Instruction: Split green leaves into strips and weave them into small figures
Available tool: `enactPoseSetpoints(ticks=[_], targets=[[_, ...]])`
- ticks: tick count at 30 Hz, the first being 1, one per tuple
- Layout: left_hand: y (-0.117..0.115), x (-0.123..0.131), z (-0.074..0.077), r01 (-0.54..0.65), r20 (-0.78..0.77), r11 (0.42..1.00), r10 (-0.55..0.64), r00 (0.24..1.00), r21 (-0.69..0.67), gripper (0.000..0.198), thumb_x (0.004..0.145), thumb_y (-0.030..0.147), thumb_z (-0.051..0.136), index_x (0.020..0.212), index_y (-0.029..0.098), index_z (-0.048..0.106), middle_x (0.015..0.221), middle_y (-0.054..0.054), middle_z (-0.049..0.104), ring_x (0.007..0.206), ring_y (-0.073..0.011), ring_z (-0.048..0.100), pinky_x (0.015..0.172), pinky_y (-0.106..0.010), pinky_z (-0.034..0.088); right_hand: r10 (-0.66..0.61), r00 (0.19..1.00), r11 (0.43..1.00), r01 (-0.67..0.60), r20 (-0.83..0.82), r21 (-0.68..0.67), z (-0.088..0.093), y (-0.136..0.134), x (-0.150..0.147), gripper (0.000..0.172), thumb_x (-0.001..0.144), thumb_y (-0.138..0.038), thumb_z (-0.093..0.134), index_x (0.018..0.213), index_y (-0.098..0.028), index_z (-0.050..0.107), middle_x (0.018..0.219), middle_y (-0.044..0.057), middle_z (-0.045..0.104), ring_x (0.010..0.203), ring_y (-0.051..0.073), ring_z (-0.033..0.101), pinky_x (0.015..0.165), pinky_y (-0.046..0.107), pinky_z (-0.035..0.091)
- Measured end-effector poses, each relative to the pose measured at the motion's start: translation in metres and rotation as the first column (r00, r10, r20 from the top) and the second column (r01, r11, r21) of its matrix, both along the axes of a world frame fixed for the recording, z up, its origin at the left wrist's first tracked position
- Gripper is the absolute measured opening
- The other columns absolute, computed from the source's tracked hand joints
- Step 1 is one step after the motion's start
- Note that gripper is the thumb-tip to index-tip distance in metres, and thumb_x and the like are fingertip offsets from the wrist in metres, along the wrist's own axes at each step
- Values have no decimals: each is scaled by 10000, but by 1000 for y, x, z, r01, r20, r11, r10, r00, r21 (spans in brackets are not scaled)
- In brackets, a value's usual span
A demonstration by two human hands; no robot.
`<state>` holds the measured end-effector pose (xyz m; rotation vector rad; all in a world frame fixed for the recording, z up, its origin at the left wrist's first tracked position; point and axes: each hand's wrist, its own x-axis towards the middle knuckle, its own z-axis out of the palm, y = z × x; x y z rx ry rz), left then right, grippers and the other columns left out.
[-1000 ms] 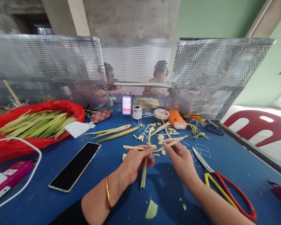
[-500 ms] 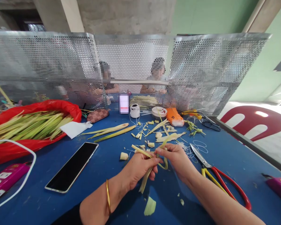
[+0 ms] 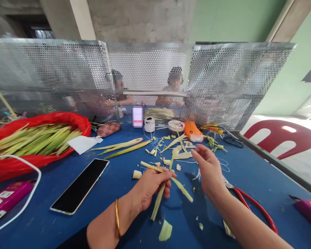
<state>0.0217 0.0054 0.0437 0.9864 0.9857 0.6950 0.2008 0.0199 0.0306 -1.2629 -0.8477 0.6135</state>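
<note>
My left hand (image 3: pixel 150 185) is closed on a small bundle of pale green leaf strips (image 3: pixel 162 185) held just above the blue table (image 3: pixel 114 207). One strip sticks out up-left, one stands up, and others hang down toward me. My right hand (image 3: pixel 209 170) is lifted to the right of the bundle with its fingers apart and nothing in it. Red and yellow handled scissors (image 3: pixel 251 207) lie under and behind my right wrist. Cut leaf scraps (image 3: pixel 171 147) are scattered ahead of both hands.
A red bag of green leaf strips (image 3: pixel 36 138) lies at left, with a black phone (image 3: pixel 80 185) beside it. A thread spool (image 3: pixel 149 124), tape roll (image 3: pixel 177 126), orange tool (image 3: pixel 193 131) and glue gun (image 3: pixel 209 128) line a perforated metal screen (image 3: pixel 67 76); two people sit behind it.
My right hand has let go of the strip it was bending and has moved up and to the right, opening. The freed strip now hangs down from my left hand.
</note>
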Motion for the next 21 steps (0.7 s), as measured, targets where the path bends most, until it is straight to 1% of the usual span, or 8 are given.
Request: enactPoseSetpoints(ticks=[3, 5, 7, 10, 12, 15, 18, 21], targets=[[-1, 3, -1, -15, -17, 999, 15, 1000, 30, 211, 756, 320, 659, 810, 119, 693, 531, 28, 524, 426, -78, 483, 450, -214, 439, 232, 958, 971, -218, 166, -102, 3, -7, -5, 310, 733, -482, 671, 826, -187, 684, 787, 19, 641, 809, 194, 580, 726, 295, 437], [-4, 5, -2, 14, -50, 999, -12, 999, 34, 197, 756, 314, 657, 784, 121, 682, 520, 29, 530, 409, -77, 481, 441, -210, 416, 482, 861, 866, -442, 160, -233, 5, -13, -13, 324, 739, -493, 661, 686, -174, 677, 643, -2, 590, 683, 169, 542, 647, 281, 412], [-6, 6, -2, 51, -65, 998, -49, 997, 31, 183, 754, 304, 655, 781, 124, 672, 524, 23, 556, 408, -82, 501, 455, -215, 411, 598, 800, 781, -565, 56, -265, 5, -18, -21, 334, 720, -496, 672, 657, -168, 668, 601, -9, 566, 599, 143, 492, 586, 270, 387], [-7, 3, 1, 148, -11, 989, -147, 989, 18, 217, 718, 239, 677, 909, 136, 680, 656, -23, 671, 545, -121, 620, 563, -231, 453, 574, 819, 797, -553, 20, -244, 6, -18, -22, 332, 715, -496, 667, 658, -169, 662, 571, -13, 545, 558, 132, 458, 564, 269, 372], [-3, -1, 5, 228, 27, 974, -228, 973, 5, 386, 677, 154, 681, 1062, 157, 661, 801, -60, 726, 678, -150, 676, 650, -248, 470, 526, 845, 837, -495, 93, -233, 7, -15, -18, 331, 731, -489, 646, 642, -171, 658, 568, -8, 545, 581, 141, 475, 595, 275, 380], [5, -7, 8, 180, -25, 983, -180, 983, 24, 537, 680, 94, 638, 1209, 177, 604, 894, -79, 738, 695, -154, 685, 688, -271, 478, 497, 851, 862, -460, 173, -213, 11, -11, -11, 351, 768, -482, 597, 603, -175, 638, 563, -5, 538, 596, 142, 474, 609, 274, 379], [12, -10, 8, 61, -55, 996, -58, 997, 59, 413, 771, 234, 630, 1180, 171, 622, 961, -96, 729, 697, -153, 687, 679, -271, 481, 535, 816, 842, -497, 216, -208, 13, -12, -10, 361, 796, -470, 562, 591, -179, 622, 525, -20, 496, 552, 128, 443, 556, 258, 359], [14, -11, 7, 145, -23, 988, -144, 989, 44, 449, 820, 489, 576, 1101, 147, 652, 907, -118, 731, 707, -190, 696, 657, -288, 486, 561, 777, 827, -517, 285, -219, 13, -14, -14, 342, 804, -445, 561, 597, -179, 621, 503, -33, 469, 511, 113, 419, 504, 242, 333]])
